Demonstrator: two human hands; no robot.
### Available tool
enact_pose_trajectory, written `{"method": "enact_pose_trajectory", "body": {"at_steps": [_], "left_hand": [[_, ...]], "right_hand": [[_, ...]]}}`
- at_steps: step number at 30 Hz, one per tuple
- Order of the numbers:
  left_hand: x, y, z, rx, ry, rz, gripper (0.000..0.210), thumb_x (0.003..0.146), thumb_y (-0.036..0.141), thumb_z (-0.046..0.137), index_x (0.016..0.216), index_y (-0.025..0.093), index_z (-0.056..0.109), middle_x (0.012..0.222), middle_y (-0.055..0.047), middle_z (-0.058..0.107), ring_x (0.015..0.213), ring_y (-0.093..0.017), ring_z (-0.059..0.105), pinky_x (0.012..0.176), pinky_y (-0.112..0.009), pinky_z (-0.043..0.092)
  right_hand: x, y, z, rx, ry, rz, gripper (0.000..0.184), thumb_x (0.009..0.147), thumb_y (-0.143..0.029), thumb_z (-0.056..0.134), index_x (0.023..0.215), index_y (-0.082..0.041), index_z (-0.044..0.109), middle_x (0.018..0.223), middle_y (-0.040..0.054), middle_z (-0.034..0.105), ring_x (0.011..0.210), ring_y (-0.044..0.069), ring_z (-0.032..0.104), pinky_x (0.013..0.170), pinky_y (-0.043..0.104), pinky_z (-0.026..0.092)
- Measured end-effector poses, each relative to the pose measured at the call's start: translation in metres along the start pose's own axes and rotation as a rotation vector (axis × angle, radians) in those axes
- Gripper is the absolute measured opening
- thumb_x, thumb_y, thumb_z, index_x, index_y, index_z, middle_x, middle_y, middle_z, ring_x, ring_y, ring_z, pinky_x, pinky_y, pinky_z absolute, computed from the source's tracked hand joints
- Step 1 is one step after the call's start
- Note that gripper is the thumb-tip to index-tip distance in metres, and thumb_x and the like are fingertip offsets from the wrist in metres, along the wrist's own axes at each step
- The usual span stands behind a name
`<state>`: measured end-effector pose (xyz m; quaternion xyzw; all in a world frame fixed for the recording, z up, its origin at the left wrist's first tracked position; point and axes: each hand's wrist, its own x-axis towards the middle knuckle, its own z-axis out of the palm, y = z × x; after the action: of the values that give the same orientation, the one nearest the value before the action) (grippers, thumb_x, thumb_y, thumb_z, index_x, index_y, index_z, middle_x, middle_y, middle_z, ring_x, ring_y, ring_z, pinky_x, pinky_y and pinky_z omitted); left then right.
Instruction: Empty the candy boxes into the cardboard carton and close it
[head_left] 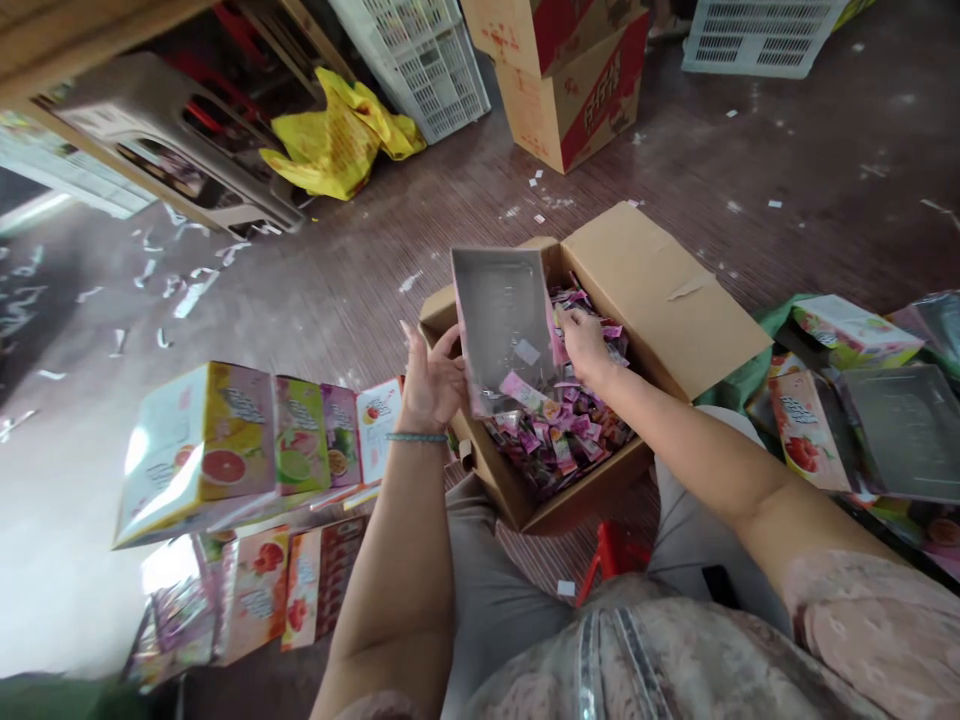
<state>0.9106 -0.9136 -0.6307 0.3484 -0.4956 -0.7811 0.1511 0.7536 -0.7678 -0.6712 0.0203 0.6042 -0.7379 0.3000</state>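
A small open packaging box point(499, 310) with a grey inside and pink outer sides is tilted over a cardboard carton point(592, 505). My left hand point(435, 385) holds it by its left side, thumb raised and some fingers out of sight. Inside its lower end lie a pink sachet point(529, 392) and a pale scrap. Pink and purple sachets point(566, 440) fill the carton. At the box's right edge my right hand point(586, 342) is closed, its fingertips among the sachets; what they pinch is hidden.
Fruit-printed boxes point(236, 430) stand in a row at left, with flatter packs point(255, 590) below. More boxes point(806, 425) lie on green sacking at right. Stacked cartons point(570, 100), white crates point(761, 35) and a yellow bag point(337, 140) are farther off. Paper scraps litter the floor.
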Motion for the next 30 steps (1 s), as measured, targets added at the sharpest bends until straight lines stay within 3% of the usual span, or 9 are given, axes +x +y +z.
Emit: {"method": "enact_pose_trajectory", "body": {"at_steps": [3, 6, 8, 11, 13, 17, 21, 25, 30], "left_hand": [[0.000, -0.006, 0.003, 0.041, -0.022, 0.045, 0.080, 0.066, 0.055, 0.098, 0.134, 0.025, 0.069, 0.095, -0.004, 0.079, 0.094, -0.028, 0.079, 0.080, -0.034, 0.064], [0.005, -0.012, 0.004, 0.006, 0.091, 0.111, 0.068, 0.060, 0.034, 0.100, 0.120, 0.023, 0.070, 0.096, -0.002, 0.079, 0.080, -0.021, 0.075, 0.079, -0.032, 0.063], [0.009, -0.012, 0.000, -0.047, 0.198, 0.148, 0.055, 0.062, 0.034, 0.098, 0.108, 0.022, 0.069, 0.092, -0.001, 0.077, 0.076, -0.019, 0.072, 0.079, -0.033, 0.063], [0.012, -0.011, -0.006, -0.086, 0.307, 0.196, 0.047, 0.064, 0.033, 0.093, 0.103, 0.023, 0.068, 0.089, -0.001, 0.075, 0.078, -0.019, 0.071, 0.081, -0.033, 0.064], [0.013, -0.012, -0.008, -0.093, 0.340, 0.202, 0.043, 0.064, 0.033, 0.092, 0.099, 0.023, 0.068, 0.087, -0.001, 0.075, 0.080, -0.019, 0.071, 0.081, -0.033, 0.064], [0.013, -0.012, -0.012, -0.114, 0.330, 0.210, 0.041, 0.063, 0.028, 0.091, 0.099, 0.023, 0.071, 0.091, -0.002, 0.078, 0.085, -0.021, 0.074, 0.081, -0.032, 0.064], [0.015, -0.005, -0.028, -0.120, 0.379, 0.226, 0.035, 0.067, 0.027, 0.087, 0.098, 0.022, 0.074, 0.093, -0.002, 0.079, 0.089, -0.022, 0.076, 0.077, -0.030, 0.065], [0.013, 0.005, -0.048, -0.159, 0.509, 0.268, 0.026, 0.071, 0.020, 0.082, 0.095, 0.021, 0.073, 0.090, -0.001, 0.078, 0.081, -0.018, 0.072, 0.074, -0.027, 0.064], [0.011, 0.007, -0.040, -0.263, 0.539, 0.311, 0.016, 0.075, 0.015, 0.076, 0.090, 0.021, 0.073, 0.084, 0.000, 0.076, 0.073, -0.015, 0.069, 0.070, -0.024, 0.062]], "right_hand": [[-0.009, -0.004, 0.000, -0.105, -0.028, 0.016, 0.042, 0.101, -0.054, 0.071, 0.079, -0.023, 0.054, 0.066, -0.0048, 0.055, 0.058, 0.013, 0.058, 0.053, 0.024, 0.047], [-0.022, -0.005, -0.006, -0.237, -0.208, -0.019, 0.050, 0.091, -0.068, 0.078, 0.098, -0.021, 0.063, 0.086, 0.0023, 0.068, 0.082, 0.021, 0.070, 0.074, 0.033, 0.060], [-0.032, -0.004, -0.011, -0.421, -0.350, -0.128, 0.074, 0.078, -0.069, 0.090, 0.126, -0.019, 0.065, 0.119, 0.0115, 0.073, 0.115, 0.030, 0.070, 0.100, 0.045, 0.060], [-0.048, 0.003, -0.018, -0.809, -0.535, -0.365, 0.110, 0.062, -0.060, 0.104, 0.150, -0.016, 0.055, 0.151, 0.0234, 0.057, 0.146, 0.044, 0.051, 0.122, 0.063, 0.044], [-0.056, 0.008, -0.019, -1.008, -0.623, -0.517, 0.093, 0.072, -0.048, 0.102, 0.146, -0.011, 0.059, 0.153, 0.0271, 0.054, 0.146, 0.044, 0.051, 0.122, 0.063, 0.044], [-0.062, 0.011, -0.018, -1.129, -0.700, -0.706, 0.017, 0.104, -0.024, 0.070, 0.111, -0.009, 0.072, 0.139, 0.0226, 0.062, 0.120, 0.030, 0.068, 0.102, 0.044, 0.057], [-0.054, 0.002, -0.028, -1.088, -0.700, -0.851, 0.018, 0.107, -0.016, 0.060, 0.091, -0.014, 0.067, 0.111, 0.0132, 0.068, 0.098, 0.022, 0.066, 0.089, 0.035, 0.053], [-0.042, -0.017, -0.047, -1.090, -0.631, -0.861, 0.026, 0.104, -0.012, 0.059, 0.078, -0.019, 0.056, 0.088, 0.0073, 0.064, 0.085, 0.021, 0.060, 0.083, 0.033, 0.046], [-0.050, -0.024, -0.042, -1.010, -0.533, -0.509, 0.023, 0.103, -0.033, 0.072, 0.089, -0.020, 0.060, 0.090, 0.0036, 0.070, 0.080, 0.018, 0.063, 0.078, 0.028, 0.044]]}}
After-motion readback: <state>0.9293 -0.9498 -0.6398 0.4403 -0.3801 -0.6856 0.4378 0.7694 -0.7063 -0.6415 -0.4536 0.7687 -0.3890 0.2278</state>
